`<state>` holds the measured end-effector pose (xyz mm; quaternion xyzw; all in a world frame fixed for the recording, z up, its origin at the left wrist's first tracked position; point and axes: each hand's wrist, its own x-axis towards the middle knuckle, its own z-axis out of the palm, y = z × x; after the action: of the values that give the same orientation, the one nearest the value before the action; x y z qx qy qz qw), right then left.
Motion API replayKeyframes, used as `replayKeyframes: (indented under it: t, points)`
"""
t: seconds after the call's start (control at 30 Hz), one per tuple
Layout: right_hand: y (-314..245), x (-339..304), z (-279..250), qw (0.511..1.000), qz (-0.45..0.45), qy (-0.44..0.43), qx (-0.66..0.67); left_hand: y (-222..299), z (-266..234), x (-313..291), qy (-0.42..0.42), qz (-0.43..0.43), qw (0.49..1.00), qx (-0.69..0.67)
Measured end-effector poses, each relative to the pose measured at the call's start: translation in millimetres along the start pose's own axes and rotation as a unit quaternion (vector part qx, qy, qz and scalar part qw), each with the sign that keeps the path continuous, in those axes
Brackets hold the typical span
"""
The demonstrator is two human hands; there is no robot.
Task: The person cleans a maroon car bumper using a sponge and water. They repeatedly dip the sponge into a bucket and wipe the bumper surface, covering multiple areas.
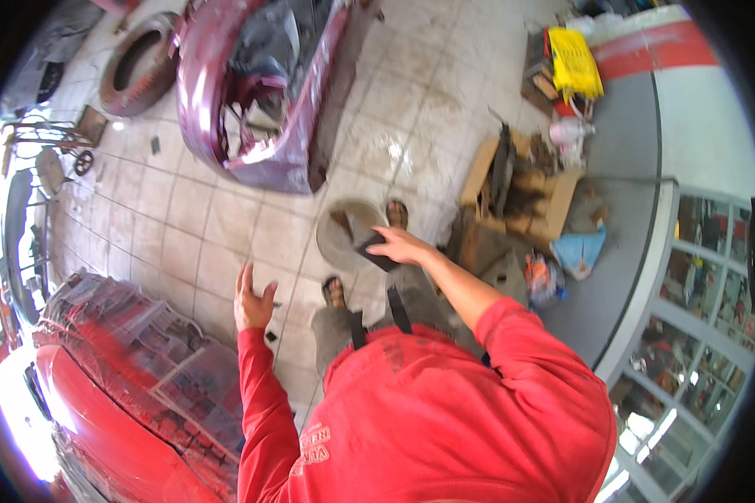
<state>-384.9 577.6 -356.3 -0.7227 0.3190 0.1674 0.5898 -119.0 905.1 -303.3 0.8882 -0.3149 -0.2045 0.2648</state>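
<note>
My right hand (401,246) grips a dark, flat, rectangular sheet (381,255) that looks like sandpaper. It hovers over the near right rim of a round, pale bucket (324,238). A brown piece (341,222) shows inside the bucket. Out to the left, my left hand (252,302) is held up with its fingers apart and nothing in it. Red sleeves cover part of both arms.
A purple car bumper (198,101) lies on the tiled floor ahead, beside a tyre (109,88). Red bodywork (101,402) with masking paper stands at left. To the right are an open cardboard box (554,210), a yellow bag (572,63) and a blue bag (580,251).
</note>
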Motion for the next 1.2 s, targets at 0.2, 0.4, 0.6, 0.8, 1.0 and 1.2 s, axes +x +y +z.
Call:
replayKeyframes:
  t: [0.2, 0.4, 0.6, 0.8, 1.0, 1.2]
  points:
    - [133, -61, -224, 0.974, 0.156, 0.105, 0.126, 274, 19, 203, 0.096, 0.043, 0.993, 0.056]
    - [294, -258, -261, 0.862, 0.287, 0.372, 0.187, 308, 47, 281, 0.086, -0.016, 0.986, 0.144]
    - [369, -382, -200, 0.823, 0.392, 0.349, 0.218, 284, 63, 295, 0.078, -0.002, 0.994, 0.079]
    - [309, -278, -340, 0.825, 0.237, 0.447, 0.252, 303, 73, 294, 0.104, -0.065, 0.99, 0.073]
    - [99, -75, -550, 0.901, 0.007, 0.417, 0.12, 288, 71, 290, 0.114, -0.068, 0.991, 0.03]
    - [-157, 68, -596, 0.931, -0.175, 0.309, 0.087, 323, 21, 295, -0.054, -0.121, 0.988, 0.076]
